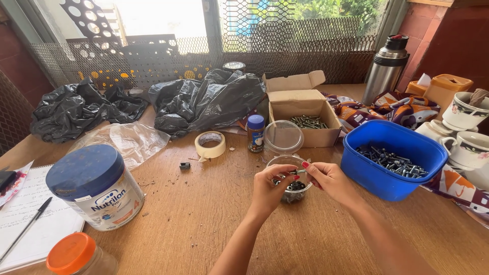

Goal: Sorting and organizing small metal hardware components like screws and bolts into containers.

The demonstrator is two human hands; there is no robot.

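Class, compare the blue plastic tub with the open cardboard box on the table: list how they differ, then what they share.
The blue plastic tub is rounded and bright blue; the cardboard box is squared and brown. The tub has no lid or flaps showing; the box has its flaps raised. The tub stands at the person's right, nearer the right hand; the box stands farther back. Both are open on the wooden table and hold metal fasteners.

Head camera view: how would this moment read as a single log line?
left hand and right hand: pinching small bolt | over: clear tub of hardware | beside: blue bin
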